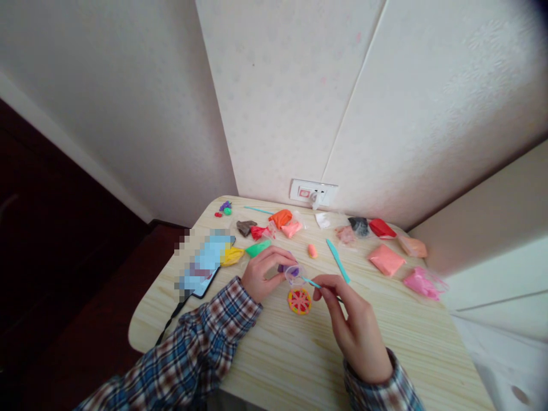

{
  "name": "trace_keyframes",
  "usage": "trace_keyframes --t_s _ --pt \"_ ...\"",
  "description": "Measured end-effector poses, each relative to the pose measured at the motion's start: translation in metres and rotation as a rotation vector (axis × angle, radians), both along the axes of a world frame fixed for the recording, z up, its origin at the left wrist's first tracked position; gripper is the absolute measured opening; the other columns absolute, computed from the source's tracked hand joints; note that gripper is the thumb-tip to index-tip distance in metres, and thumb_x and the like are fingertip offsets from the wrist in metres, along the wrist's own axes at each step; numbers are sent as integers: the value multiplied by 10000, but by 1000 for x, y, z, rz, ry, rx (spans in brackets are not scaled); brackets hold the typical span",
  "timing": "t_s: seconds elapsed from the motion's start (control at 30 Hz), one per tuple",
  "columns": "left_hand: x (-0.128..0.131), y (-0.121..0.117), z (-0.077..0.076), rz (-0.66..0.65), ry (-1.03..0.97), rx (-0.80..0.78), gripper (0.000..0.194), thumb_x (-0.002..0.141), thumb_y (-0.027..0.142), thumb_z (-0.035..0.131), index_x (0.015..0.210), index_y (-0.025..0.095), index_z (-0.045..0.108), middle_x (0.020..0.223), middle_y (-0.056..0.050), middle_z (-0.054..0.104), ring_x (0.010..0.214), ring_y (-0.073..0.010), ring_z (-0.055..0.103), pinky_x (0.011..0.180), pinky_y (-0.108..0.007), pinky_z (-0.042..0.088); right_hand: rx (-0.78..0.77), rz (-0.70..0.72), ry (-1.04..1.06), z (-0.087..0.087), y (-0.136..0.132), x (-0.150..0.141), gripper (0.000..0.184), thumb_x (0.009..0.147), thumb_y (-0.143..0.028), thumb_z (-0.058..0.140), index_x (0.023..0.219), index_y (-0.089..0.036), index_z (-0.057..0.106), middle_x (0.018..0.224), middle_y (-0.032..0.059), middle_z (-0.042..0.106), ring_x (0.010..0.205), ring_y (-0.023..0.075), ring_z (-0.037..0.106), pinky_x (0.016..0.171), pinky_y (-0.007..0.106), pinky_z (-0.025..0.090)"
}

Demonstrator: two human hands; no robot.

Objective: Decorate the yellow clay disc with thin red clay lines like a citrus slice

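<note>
My left hand [266,273] is closed on a clear plastic bag of purple clay [291,270], with the bag's loose end turned to the right. In my right hand [349,319] is a thin blue stick tool [312,282], pinched between thumb and fingers. The tool's tip reaches the bag's opening; whether it touches the clay I cannot tell. Just below the bag lies a round clay piece [299,301] with a yellow rim and pink strips over red. A small orange-pink clay lump [312,251] and a teal plastic knife [338,261] lie beyond my hands.
Bagged clay, such as an orange bag [281,218], a green bag [258,248] and a salmon bag [386,260], lies around the table [274,365]. On the left is a phone [208,265] with a black strap. Small clay fruit [225,206] sits at the far left corner. Behind is a wall socket [314,193].
</note>
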State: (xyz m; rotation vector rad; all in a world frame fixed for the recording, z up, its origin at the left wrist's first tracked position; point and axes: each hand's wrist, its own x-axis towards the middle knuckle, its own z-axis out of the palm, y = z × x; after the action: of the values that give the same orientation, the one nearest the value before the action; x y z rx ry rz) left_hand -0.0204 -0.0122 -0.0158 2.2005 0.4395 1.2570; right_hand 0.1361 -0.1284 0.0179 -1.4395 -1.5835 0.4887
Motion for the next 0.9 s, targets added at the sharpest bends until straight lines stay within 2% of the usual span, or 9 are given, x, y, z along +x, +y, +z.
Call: trace_keyframes --t_s 0.2,0.37,0.47,0.63,0.9 --pt "1 -1 -2 5 -11 -6 120 787 191 650 891 136 627 880 -83 661 856 -158 622 769 -298 526 21 57 -144 -1 4 -14 233 884 -207 481 1102 -216 563 880 42 590 798 151 588 705 261 489" --pt "3 -4 -2 35 -31 -10 121 775 211 659 850 132 606 840 -80 647 821 -161 614 734 -300 525 98 -29 -314 -10 8 -21 276 876 -196 480 1132 -190 584 863 63 573 762 171 560 670 302 484" --pt "3 -5 -2 44 -32 -4 125 766 211 666 832 129 599 825 -80 644 809 -160 610 729 -297 523 139 -78 -373 -14 9 -23 247 870 -164 467 1068 -201 610 841 61 567 735 169 537 644 305 463" --pt "4 -6 -3 55 -16 -4 129 772 224 661 835 134 595 820 -75 640 804 -160 605 724 -299 519 117 -89 -346 -13 10 -22 171 863 -162 474 936 -204 623 827 53 558 734 169 526 649 308 444" --pt "4 -6 -3 83 15 33 138 772 238 664 829 135 592 814 -68 641 795 -155 609 725 -285 522 62 -105 -228 -14 10 -19 89 859 -192 510 920 -208 574 854 43 549 799 176 542 701 306 446"
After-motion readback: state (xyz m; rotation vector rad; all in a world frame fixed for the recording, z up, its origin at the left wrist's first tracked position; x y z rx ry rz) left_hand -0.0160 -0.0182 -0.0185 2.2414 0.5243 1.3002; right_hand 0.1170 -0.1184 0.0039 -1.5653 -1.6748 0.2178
